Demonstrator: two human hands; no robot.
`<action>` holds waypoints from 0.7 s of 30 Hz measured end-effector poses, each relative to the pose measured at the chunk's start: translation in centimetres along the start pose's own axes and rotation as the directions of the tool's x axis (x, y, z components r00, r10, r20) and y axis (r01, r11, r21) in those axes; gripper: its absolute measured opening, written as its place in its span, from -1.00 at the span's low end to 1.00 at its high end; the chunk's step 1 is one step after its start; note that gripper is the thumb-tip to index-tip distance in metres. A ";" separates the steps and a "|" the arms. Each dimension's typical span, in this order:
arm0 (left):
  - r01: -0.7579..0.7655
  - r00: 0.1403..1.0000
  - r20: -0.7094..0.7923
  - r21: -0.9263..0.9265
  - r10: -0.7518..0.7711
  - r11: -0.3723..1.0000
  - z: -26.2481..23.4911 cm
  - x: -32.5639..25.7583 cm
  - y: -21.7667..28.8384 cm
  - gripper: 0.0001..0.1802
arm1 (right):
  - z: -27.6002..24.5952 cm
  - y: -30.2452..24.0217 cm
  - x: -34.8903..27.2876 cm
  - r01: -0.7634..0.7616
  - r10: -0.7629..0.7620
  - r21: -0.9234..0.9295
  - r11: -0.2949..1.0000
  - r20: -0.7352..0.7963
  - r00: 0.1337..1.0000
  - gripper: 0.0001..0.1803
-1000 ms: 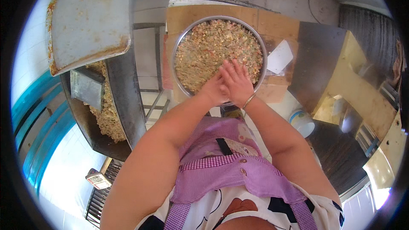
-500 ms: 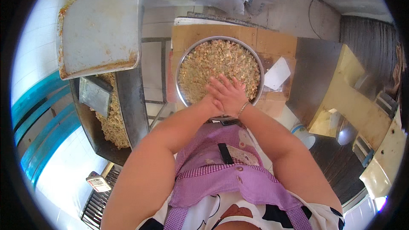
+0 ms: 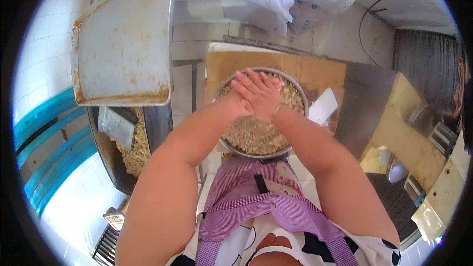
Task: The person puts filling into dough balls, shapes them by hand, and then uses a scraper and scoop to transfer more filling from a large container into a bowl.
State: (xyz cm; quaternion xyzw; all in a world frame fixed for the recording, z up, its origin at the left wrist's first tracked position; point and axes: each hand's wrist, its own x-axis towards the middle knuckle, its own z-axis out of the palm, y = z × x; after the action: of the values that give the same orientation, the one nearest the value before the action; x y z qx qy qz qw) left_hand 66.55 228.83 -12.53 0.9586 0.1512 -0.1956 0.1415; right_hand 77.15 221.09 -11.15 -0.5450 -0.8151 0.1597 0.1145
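Observation:
A round metal pan (image 3: 306, 111) holds a coarse, crumbly tan mixture (image 3: 256, 135) that looks like chopped nuts or grains. My right hand (image 3: 262, 97) lies crosswise over my left, its fingers stretched out toward the far left rim, a bracelet at its wrist. Beneath it, my left hand (image 3: 237, 103) rests on the mixture toward the far side of the pan. Most of its fingers are covered; pinkish fingertips show past the right hand. Neither hand grips anything. The near part of the mixture appears flat and packed.
Cardboard (image 3: 320, 71) lies under the pan, with a white flat scraper (image 3: 323, 107) to the right. At left, a rusty-edged metal tray (image 3: 123, 44) overhangs a trough (image 3: 160, 128) of similar mixture with a metal scoop (image 3: 117, 125). White sacks (image 3: 231, 0) stand at the back.
My stacked hands have moved from the near side of the pan to its far side. The view has shifted, so the pan sits lower. The mixture's near part now shows, looking flattened.

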 end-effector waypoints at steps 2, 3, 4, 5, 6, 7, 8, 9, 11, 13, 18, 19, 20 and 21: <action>-0.004 1.000 -0.024 -0.010 0.004 1.000 -0.2 0.0 -1.0 -0.22 | 0.5 0.9 2.2 0.007 -0.008 -0.032 0.999 -0.007 1.000 -0.34; -0.007 0.999 -0.037 -0.011 0.006 1.000 -0.1 0.4 -1.5 -0.22 | 0.9 0.9 2.5 -0.008 0.008 -0.020 1.000 0.003 1.000 -0.35; -0.004 0.999 -0.048 -0.015 0.004 1.000 0.1 0.7 -2.0 -0.22 | 1.3 0.7 2.6 -0.003 0.003 -0.014 1.000 -0.013 1.000 -0.35; -0.001 0.998 -0.055 -0.021 0.000 1.000 0.4 1.1 -2.4 -0.22 | 1.7 0.8 2.6 0.007 -0.007 -0.013 1.000 -0.025 1.000 -0.35; 0.000 0.998 -0.060 -0.029 -0.002 1.000 0.8 1.2 -2.5 -0.22 | 2.1 1.0 2.6 0.016 -0.017 -0.014 1.000 -0.038 0.999 -0.35; -0.002 0.998 -0.068 -0.032 0.000 0.999 1.1 1.5 -2.6 -0.22 | 2.6 1.3 2.6 0.015 -0.014 0.012 1.000 -0.038 0.999 -0.34; -0.005 0.998 -0.065 -0.038 0.002 0.999 1.2 1.4 -2.5 -0.22 | 2.3 1.1 2.7 0.002 -0.002 0.004 1.000 -0.007 1.000 -0.33; -0.011 0.998 -0.064 -0.034 0.009 0.999 1.2 1.7 -2.8 -0.22 | 2.0 1.2 3.0 -0.009 0.009 -0.004 1.000 0.023 1.000 -0.33; -0.023 0.999 -0.041 -0.040 0.022 0.999 1.1 1.8 -2.5 -0.21 | 1.6 1.5 2.9 -0.006 0.007 -0.030 1.000 0.040 0.999 -0.31; -0.034 0.999 -0.002 -0.042 0.033 0.999 0.5 1.4 -1.8 -0.21 | 2.0 1.9 2.4 0.024 -0.023 -0.047 0.999 0.017 1.000 -0.28; 0.098 0.981 -0.156 -0.110 -0.114 0.989 2.3 -4.5 0.0 -0.17 | -0.3 3.9 -4.7 -0.146 0.148 -0.029 0.989 0.137 0.979 -0.21; 0.131 0.963 -0.218 -0.139 -0.160 0.982 3.0 -5.1 0.3 -0.15 | 0.1 4.2 -5.8 -0.182 0.188 -0.051 0.982 0.148 0.971 -0.19; 0.134 0.956 -0.244 -0.141 -0.165 0.981 3.3 -5.1 0.4 -0.14 | 0.1 4.0 -5.6 -0.213 0.217 -0.039 0.976 0.154 0.964 -0.18; 0.136 0.948 -0.269 -0.143 -0.171 0.980 3.5 -5.0 0.5 -0.13 | 0.2 3.7 -5.4 -0.244 0.245 -0.027 0.969 0.161 0.956 -0.18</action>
State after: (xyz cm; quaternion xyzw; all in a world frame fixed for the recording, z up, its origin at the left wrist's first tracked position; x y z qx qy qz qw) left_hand 61.11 226.06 -13.46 0.9513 0.2558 -0.0586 0.1614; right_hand 82.31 217.42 -12.82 -0.6271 -0.7485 0.2139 0.0248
